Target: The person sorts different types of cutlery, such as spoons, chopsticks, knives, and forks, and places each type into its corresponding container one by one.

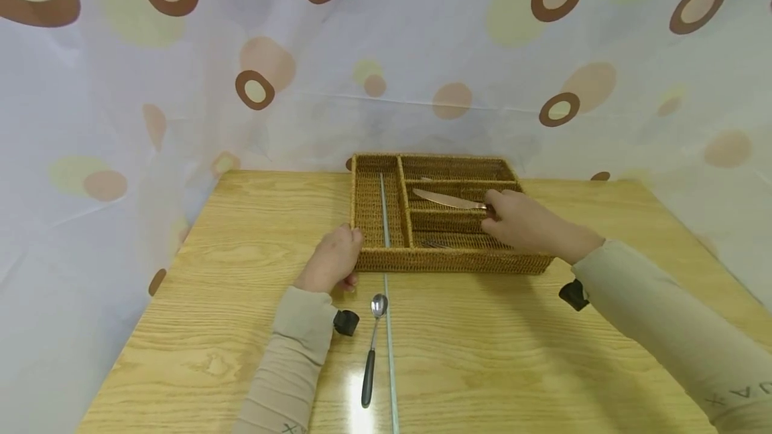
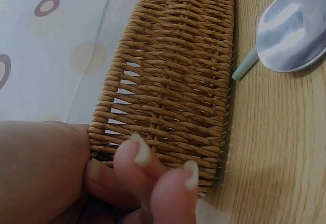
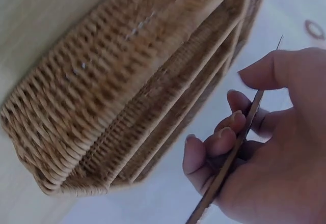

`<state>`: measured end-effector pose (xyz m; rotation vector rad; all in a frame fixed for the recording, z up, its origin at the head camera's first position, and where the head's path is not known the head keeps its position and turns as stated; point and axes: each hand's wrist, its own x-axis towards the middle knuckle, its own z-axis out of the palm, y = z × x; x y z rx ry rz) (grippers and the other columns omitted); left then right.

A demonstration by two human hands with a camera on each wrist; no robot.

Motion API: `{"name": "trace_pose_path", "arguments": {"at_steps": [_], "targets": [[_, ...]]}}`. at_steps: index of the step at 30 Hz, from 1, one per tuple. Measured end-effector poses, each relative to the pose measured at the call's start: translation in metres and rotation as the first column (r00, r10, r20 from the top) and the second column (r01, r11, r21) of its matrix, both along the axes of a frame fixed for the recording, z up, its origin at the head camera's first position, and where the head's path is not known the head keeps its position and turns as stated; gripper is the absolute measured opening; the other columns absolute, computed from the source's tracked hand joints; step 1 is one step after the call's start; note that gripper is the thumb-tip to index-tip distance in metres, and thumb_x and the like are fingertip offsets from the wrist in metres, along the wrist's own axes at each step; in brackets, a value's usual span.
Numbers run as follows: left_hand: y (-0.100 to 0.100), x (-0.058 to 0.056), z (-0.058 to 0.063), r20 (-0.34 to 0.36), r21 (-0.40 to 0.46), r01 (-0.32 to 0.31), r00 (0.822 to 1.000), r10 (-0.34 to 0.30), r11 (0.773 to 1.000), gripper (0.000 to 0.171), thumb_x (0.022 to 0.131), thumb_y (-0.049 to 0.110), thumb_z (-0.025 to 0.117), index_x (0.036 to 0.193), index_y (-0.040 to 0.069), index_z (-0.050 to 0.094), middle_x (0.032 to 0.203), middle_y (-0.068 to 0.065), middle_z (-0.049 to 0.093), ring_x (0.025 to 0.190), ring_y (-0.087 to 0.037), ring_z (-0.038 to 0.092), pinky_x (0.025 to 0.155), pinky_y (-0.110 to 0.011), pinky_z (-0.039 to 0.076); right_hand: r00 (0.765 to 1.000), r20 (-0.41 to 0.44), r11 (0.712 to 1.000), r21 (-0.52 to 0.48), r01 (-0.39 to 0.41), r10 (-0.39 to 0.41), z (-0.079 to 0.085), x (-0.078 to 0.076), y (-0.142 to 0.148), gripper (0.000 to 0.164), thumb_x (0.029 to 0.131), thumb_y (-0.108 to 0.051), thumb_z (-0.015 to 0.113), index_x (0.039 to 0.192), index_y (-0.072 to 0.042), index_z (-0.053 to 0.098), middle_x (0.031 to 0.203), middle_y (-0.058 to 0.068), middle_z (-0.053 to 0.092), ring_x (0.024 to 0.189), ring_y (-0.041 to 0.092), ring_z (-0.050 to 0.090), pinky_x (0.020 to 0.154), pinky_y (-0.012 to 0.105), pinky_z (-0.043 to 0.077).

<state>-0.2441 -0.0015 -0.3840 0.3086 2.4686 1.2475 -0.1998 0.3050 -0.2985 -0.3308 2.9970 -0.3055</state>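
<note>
A brown wicker cutlery tray (image 1: pixel 458 261) with several compartments lies on the table. My left hand (image 1: pixel 330 260) grips its front left corner; in the left wrist view the fingertips (image 2: pixel 133 158) curl at the woven end. Above the right-hand compartments, my right hand (image 1: pixel 525 220) holds a table knife (image 1: pixel 446 200) by its handle, the blade pointing left. The right wrist view shows that knife (image 3: pixel 221 178) edge-on between thumb and fingers. Fork tines (image 1: pixel 434 244) show in the front compartment. A spoon (image 1: pixel 370 353) with a black handle lies in front of the tray.
A thin pale green strip (image 1: pixel 390 347) runs along the wooden table (image 1: pixel 482 353) beside the spoon; a similar line shows inside the tray's left compartment. Behind the table hangs a white sheet (image 1: pixel 422 52) patterned with circles. Each wrist wears a black device.
</note>
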Motion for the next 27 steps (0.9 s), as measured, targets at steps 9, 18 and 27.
{"name": "trace_pose_path", "arguments": {"at_steps": [9,18,27], "targets": [[0.002,-0.002,0.002,-0.008,-0.014,0.004,1.0,-0.004,1.0,0.058,0.109,0.031,0.024,0.154,-0.004,0.023,0.069,-0.011,0.053,0.044,-0.02,0.056,0.045,-0.031,0.057,0.996,0.088,0.999,0.012,0.033,-0.034,-0.005,-0.044,0.019,0.032,0.103,-0.024,0.038,0.087,-0.004,0.058,0.074,0.01,0.053,0.063,0.021,0.045,0.062,0.036,0.041],[0.001,-0.002,0.002,-0.01,-0.006,-0.002,1.0,0.002,1.0,0.056,0.109,0.029,0.025,0.152,-0.007,0.028,0.069,-0.01,0.052,0.043,-0.019,0.055,0.045,-0.031,0.057,0.985,0.17,1.0,-0.001,0.025,-0.025,-0.017,-0.061,0.024,0.045,0.106,-0.028,0.028,0.065,-0.016,0.041,0.056,-0.002,0.036,0.052,0.014,0.026,0.06,0.031,0.034],[0.001,0.0,0.001,-0.011,-0.017,-0.006,1.0,0.006,1.0,0.055,0.109,0.03,0.026,0.15,-0.007,0.031,0.069,-0.01,0.053,0.044,-0.02,0.055,0.044,-0.031,0.056,0.98,0.2,0.998,0.056,-0.014,0.002,-0.032,-0.069,0.025,0.05,0.108,-0.031,0.026,0.082,-0.005,0.06,0.066,0.003,0.048,0.059,0.017,0.039,0.076,0.042,0.043]]}}
